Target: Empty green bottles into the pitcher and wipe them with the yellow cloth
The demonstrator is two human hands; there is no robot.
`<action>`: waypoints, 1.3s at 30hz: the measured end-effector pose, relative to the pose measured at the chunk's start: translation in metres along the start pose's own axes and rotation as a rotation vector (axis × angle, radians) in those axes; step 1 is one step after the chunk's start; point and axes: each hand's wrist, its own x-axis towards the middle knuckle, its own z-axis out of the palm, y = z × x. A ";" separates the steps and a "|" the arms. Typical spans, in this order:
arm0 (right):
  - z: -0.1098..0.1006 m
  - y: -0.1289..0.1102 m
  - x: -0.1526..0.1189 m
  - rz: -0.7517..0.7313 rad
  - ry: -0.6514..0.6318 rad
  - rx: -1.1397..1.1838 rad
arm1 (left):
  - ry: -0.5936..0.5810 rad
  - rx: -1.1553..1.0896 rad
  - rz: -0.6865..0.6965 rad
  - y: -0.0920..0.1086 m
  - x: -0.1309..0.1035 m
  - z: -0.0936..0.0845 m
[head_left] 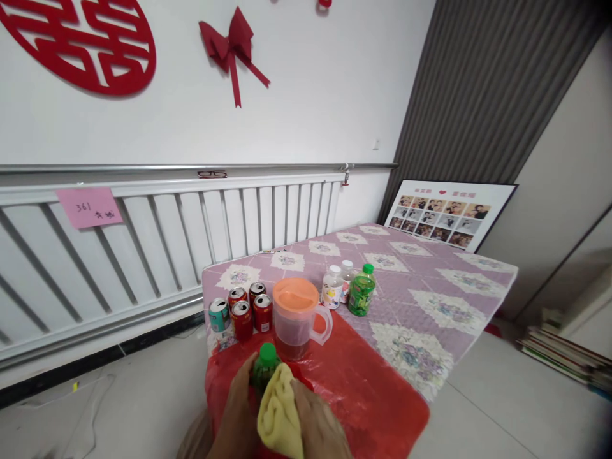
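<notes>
My left hand (240, 398) is wrapped round a green plastic drink bottle (266, 366) with a green cap, near the table's front edge. In my right hand (319, 417) is a folded yellow cloth (277, 414), held close against the bottle's right side; whether it presses on the bottle I cannot tell. The cloth hides the lower part of the bottle. Something red, partly covered by my hands, lies beneath them on the red plastic sheet (368, 389). Just beyond stands a clear pitcher (292, 328) with an orange lid (295, 296) and some liquid in it.
Several opened cans, red ones (242, 320) and a teal one (219, 315), stand left of the pitcher. Right of it are two white-capped bottles (331, 287) and another green bottle (362, 291). A flowered tablecloth (421, 344) covers the table beside a white radiator (167, 223).
</notes>
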 end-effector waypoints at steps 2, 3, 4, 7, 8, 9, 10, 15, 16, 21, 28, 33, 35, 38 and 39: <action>-0.008 0.008 0.003 0.002 -0.006 0.057 | -0.050 0.035 0.016 -0.003 0.001 0.000; -0.012 0.011 0.004 -0.001 -0.003 0.078 | -0.061 0.043 0.029 -0.005 0.002 -0.002; -0.014 0.013 0.005 -0.002 0.001 0.092 | -0.067 0.043 0.043 -0.007 0.004 -0.004; -0.018 0.015 0.009 -0.033 0.001 0.118 | -0.100 -0.006 0.107 -0.010 0.011 -0.010; -0.018 0.014 0.010 -0.048 0.006 0.124 | -0.130 -0.040 0.131 -0.010 0.014 -0.012; -0.017 0.013 0.011 -0.058 0.019 0.128 | -0.179 -0.078 0.149 -0.009 0.017 -0.013; -0.016 0.012 0.011 -0.062 0.034 0.130 | -0.240 -0.115 0.158 -0.008 0.020 -0.013; -0.008 0.007 0.008 -0.040 0.054 0.116 | -0.297 -0.145 0.129 0.000 0.022 -0.004; -0.006 0.006 0.007 -0.044 0.047 0.108 | -0.225 -0.121 0.114 0.002 0.020 -0.001; 0.002 -0.001 0.000 -0.059 0.003 0.060 | -0.026 -0.056 0.036 0.009 0.011 0.006; -0.013 0.006 0.002 -0.056 0.033 0.107 | -0.011 -0.014 0.109 0.011 0.011 0.010; -0.034 0.011 0.012 -0.027 0.166 0.165 | 0.010 0.023 0.184 0.010 0.008 0.014; -0.038 0.009 0.016 -0.055 0.150 0.169 | 0.005 0.012 0.179 0.009 0.008 0.014; -0.036 0.003 0.018 -0.092 0.097 0.170 | -0.007 -0.035 0.134 0.007 0.007 0.014; -0.033 0.002 0.017 -0.092 0.078 0.172 | -0.007 -0.044 0.117 0.006 0.007 0.014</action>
